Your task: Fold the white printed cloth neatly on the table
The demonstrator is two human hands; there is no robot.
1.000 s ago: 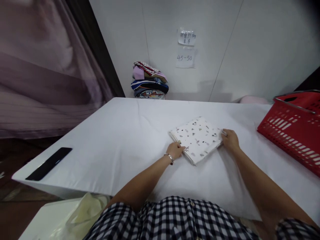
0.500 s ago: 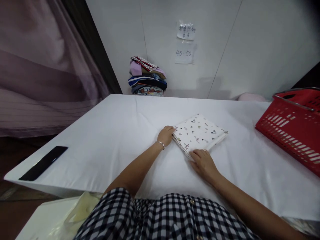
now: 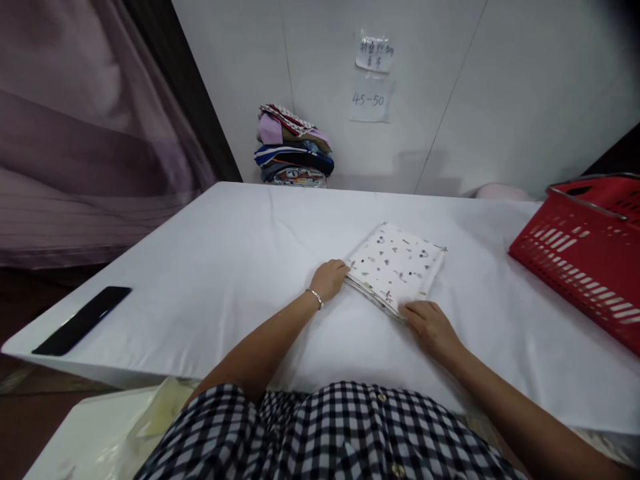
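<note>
A folded white cloth with small scattered prints lies on the white-covered table, turned at an angle, its stacked layers showing along the near edge. My left hand, with a bracelet at the wrist, is closed on the cloth's left corner. At the near right corner my right hand pinches the layers, with the thumb side toward the cloth. The parts of the fingers under the cloth are hidden.
A red plastic basket with a metal handle stands at the right. A black flat object lies at the left edge. Folded fabrics are stacked by the wall behind the table. Pinkish curtain hangs at left.
The folded cloth has turned slightly, and its near corner has shifted right with my right hand. My left hand has moved a little toward me, still on the left corner.
</note>
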